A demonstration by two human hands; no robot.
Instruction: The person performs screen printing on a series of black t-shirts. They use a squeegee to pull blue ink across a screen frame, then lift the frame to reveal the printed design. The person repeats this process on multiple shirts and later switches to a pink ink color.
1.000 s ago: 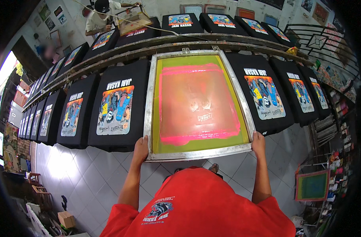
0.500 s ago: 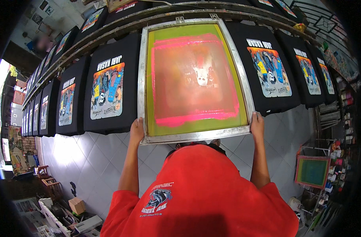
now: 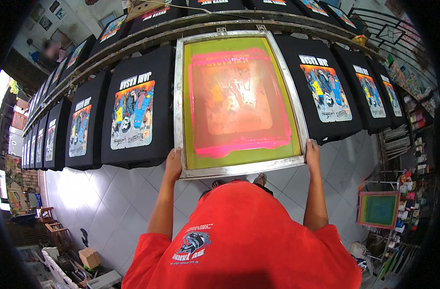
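Note:
A screen printing frame (image 3: 241, 170) with metal sides lies in front of me over a black shirt panel. Its yellow-green mesh carries a bright pink border (image 3: 220, 150), and through the paler middle a colourful print on the fabric shows faintly. My left hand (image 3: 173, 165) is closed around the near left corner. At the near right corner my right hand (image 3: 312, 155) grips the frame too, thumb on top. The fingers under the metal are hidden. Two small hinge-like brackets (image 3: 261, 28) stand at the frame's far edge, by the rail.
Black printed shirts on boards flank the frame, one to the left (image 3: 138, 106) and one to the right (image 3: 321, 86), with several more along the long rail (image 3: 181, 34). Another screen (image 3: 378, 208) leans on a cluttered rack at right. A cardboard box (image 3: 89, 258) sits lower left.
The printed picture under the mesh now shows more clearly and widely than before. The frame's near edge, with both hands, sits slightly lower in view, its left corner shifted right.

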